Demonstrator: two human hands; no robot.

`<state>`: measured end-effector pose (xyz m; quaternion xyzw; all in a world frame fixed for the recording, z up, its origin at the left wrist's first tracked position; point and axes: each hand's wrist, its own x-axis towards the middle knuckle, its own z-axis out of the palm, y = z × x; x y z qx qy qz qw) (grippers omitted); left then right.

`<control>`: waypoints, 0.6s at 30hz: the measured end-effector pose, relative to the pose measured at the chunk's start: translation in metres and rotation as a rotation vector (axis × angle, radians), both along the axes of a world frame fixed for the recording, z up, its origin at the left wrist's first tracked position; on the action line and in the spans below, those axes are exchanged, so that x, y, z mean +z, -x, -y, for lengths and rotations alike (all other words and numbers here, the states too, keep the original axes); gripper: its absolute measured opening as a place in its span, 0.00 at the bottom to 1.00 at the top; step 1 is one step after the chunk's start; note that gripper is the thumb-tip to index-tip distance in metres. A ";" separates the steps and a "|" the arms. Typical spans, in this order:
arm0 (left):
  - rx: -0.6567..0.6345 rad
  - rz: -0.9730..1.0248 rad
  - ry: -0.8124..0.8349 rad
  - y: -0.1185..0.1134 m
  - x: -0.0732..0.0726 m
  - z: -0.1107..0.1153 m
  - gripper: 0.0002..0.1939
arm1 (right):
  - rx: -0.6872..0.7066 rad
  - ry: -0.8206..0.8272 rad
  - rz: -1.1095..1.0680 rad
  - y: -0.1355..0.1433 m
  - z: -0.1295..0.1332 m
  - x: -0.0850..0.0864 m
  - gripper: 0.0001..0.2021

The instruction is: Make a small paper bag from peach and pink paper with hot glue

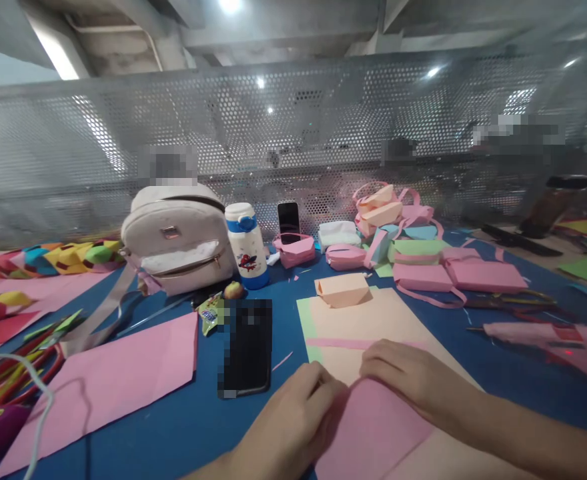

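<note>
A sheet of pink paper (368, 433) lies in front of me on top of larger peach sheets (346, 325). My left hand (301, 410) is curled at its left edge, its fingertips partly hidden. Bent over the top edge is my right hand (408, 373), its fingers pressed down on the paper. Just beyond the hands, a thin pink strip (338, 343) crosses the peach sheets. Farther up on them sits a small folded peach paper box (342, 290).
A black phone (247, 350) lies left of my hands, beside a wide pink sheet (123, 367). Behind stand a pale backpack (178, 240) and a bottle (247, 247). Several folded pink paper pieces (423, 277) and a pink glue gun (548, 337) are at right.
</note>
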<state>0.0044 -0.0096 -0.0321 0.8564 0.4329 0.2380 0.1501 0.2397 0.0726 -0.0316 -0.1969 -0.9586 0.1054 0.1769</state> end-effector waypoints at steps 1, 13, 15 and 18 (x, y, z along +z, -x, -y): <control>-0.021 -0.001 -0.017 0.002 0.001 0.000 0.18 | 0.010 -0.021 -0.033 -0.002 0.000 -0.001 0.09; -0.289 -0.284 -0.363 0.011 0.006 -0.002 0.19 | 0.153 -0.335 -0.133 -0.002 -0.004 -0.002 0.16; -0.258 -0.257 -0.372 0.009 0.006 -0.002 0.18 | 0.135 -0.350 -0.107 -0.003 -0.005 -0.006 0.15; -0.215 -0.259 -0.372 0.010 0.004 -0.001 0.19 | 0.133 -0.397 -0.126 -0.005 -0.005 -0.010 0.13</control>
